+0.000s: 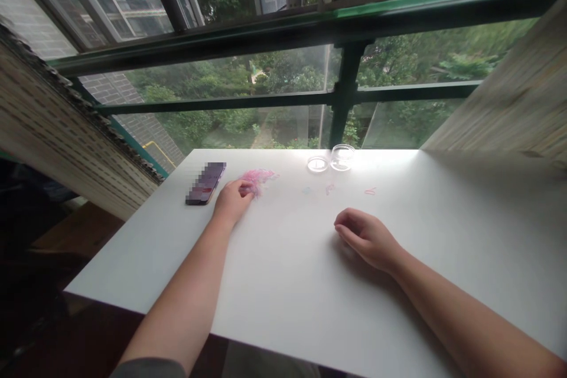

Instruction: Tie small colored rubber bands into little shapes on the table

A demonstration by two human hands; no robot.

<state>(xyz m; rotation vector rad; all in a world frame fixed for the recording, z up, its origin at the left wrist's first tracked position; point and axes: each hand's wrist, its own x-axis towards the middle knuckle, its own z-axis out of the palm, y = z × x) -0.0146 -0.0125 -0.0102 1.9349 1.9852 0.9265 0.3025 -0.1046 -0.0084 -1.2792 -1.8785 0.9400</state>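
A loose pile of small pink and purple rubber bands [261, 175] lies on the white table. At the pile's near edge my left hand [233, 198] has its thumb and fingers closed on some of them, though the fingertips partly hide what they grip. My right hand [365, 236] rests over the table farther right, fingers curled in toward the thumb, with nothing visible in it. Beyond it lie a few separate bands: a pink one [370, 191], a small pink group [330, 189] and a faint bluish one [307, 190].
A clear round container [342, 157] and a clear round lid [318, 164] stand at the table's back edge. To the left of my left hand lies a phone [206, 183]. Behind the white table [283, 283] are a green window rail [221, 47] and curtains on both sides.
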